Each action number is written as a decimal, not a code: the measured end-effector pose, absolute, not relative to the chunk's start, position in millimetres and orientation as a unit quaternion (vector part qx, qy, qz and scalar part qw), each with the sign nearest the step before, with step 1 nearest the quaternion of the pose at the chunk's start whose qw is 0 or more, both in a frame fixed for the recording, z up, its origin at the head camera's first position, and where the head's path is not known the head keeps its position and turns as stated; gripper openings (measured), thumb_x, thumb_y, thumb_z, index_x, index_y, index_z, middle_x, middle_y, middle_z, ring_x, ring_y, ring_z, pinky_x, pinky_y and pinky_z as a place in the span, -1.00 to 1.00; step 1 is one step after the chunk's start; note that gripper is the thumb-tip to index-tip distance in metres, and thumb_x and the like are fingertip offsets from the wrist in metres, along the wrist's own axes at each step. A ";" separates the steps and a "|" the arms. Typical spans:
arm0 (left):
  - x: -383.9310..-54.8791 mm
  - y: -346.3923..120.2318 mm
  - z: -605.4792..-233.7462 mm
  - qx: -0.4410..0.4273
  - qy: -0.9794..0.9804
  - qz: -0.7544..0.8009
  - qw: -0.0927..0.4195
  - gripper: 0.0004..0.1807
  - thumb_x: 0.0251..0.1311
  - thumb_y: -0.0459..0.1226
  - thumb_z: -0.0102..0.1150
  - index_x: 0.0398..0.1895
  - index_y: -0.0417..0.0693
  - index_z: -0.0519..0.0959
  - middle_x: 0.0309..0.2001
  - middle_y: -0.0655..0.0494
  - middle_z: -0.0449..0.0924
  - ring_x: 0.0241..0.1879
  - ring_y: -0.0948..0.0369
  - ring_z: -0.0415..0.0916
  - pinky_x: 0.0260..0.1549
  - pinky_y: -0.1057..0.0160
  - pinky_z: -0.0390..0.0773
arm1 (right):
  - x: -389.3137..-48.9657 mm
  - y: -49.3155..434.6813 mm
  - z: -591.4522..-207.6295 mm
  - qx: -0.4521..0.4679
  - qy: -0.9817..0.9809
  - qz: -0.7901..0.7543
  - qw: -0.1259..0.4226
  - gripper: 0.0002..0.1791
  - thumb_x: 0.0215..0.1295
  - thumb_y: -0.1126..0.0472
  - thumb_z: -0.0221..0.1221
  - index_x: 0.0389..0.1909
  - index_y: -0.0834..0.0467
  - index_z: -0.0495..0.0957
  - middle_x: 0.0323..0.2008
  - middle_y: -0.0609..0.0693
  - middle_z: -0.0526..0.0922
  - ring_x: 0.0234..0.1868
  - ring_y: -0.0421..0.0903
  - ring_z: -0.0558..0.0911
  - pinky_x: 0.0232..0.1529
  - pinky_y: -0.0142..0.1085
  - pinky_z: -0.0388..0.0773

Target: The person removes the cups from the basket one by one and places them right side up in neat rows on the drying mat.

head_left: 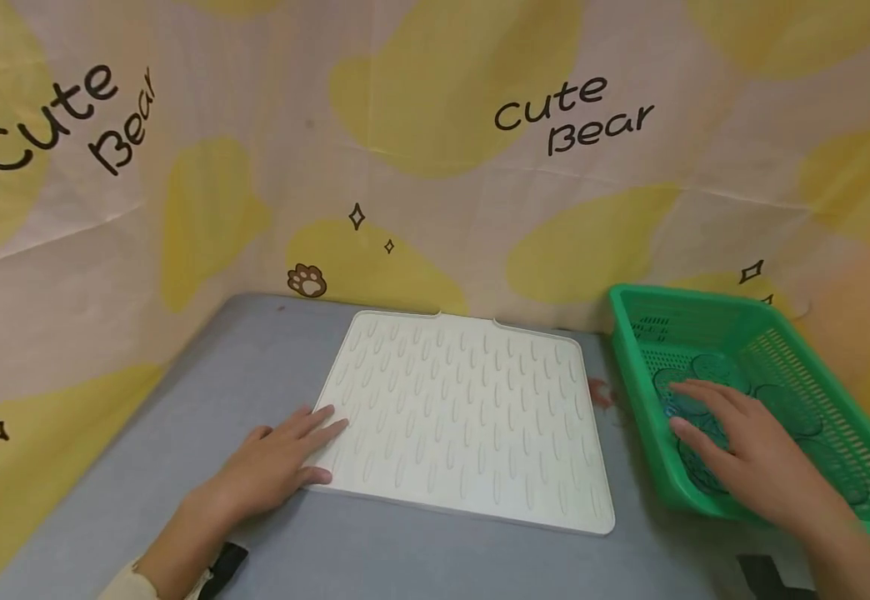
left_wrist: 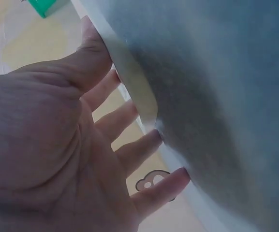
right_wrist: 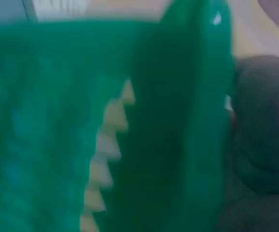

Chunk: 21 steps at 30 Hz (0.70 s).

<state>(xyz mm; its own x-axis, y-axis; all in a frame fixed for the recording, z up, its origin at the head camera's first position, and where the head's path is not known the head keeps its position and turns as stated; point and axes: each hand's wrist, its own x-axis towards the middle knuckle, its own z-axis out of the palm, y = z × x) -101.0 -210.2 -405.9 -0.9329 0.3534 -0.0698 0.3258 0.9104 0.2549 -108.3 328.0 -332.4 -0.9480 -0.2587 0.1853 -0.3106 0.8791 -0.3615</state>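
Observation:
A white board (head_left: 465, 417) with rows of raised oval ridges lies flat on the grey table. My left hand (head_left: 273, 462) rests at its left edge, fingertips on the surface and fingers spread fairly straight. The left wrist view shows the same hand (left_wrist: 81, 135) with its palm side to the camera. On the right, my right hand (head_left: 750, 458) hovers over a green basket (head_left: 633, 400), fingers loosely bent and nothing visible between them. Inside the basket lie several clear round pieces (head_left: 787, 408), perhaps dishes or lids. The right wrist view is blurred.
A patterned cloth (head_left: 435, 167) hangs behind and to the left of the table (head_left: 232, 392). Some dark object (head_left: 768, 575) sits at the front right, below the basket. A reddish mark (head_left: 602, 392) shows between board and basket.

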 end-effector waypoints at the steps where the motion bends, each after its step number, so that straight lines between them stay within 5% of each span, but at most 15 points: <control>1: -101.3 -210.0 -405.3 0.174 0.976 0.121 0.058 -0.26 0.21 0.10 0.22 0.48 0.27 0.30 0.51 0.06 0.24 0.48 -0.18 0.16 0.14 -0.35 0.28 | -108.2 336.2 -331.7 0.141 -0.971 0.187 0.051 -0.45 0.45 0.01 0.14 0.37 0.13 0.35 0.31 0.36 0.37 0.24 0.44 0.31 0.02 0.33 0.26; 9: -95.0 -208.0 -406.4 0.174 0.975 0.121 0.074 -0.25 0.19 0.12 0.23 0.46 0.26 0.32 0.50 0.06 0.26 0.47 -0.15 0.19 0.13 -0.34 0.29 | -103.7 374.0 -340.0 0.134 -0.984 0.115 -0.016 -0.09 0.11 -0.09 0.42 0.35 0.33 0.33 0.21 0.51 0.45 0.14 0.51 0.42 -0.07 0.34 0.39; 21: -102.8 -210.8 -403.4 0.171 0.977 0.116 0.055 -0.26 0.20 0.12 0.23 0.46 0.27 0.33 0.50 0.06 0.26 0.47 -0.15 0.21 0.13 -0.33 0.29 | -113.5 375.2 -341.6 0.176 -0.980 0.091 -0.016 0.03 -0.18 -0.11 0.56 0.29 0.31 0.40 0.14 0.39 0.57 0.03 0.42 0.55 -0.15 0.24 0.47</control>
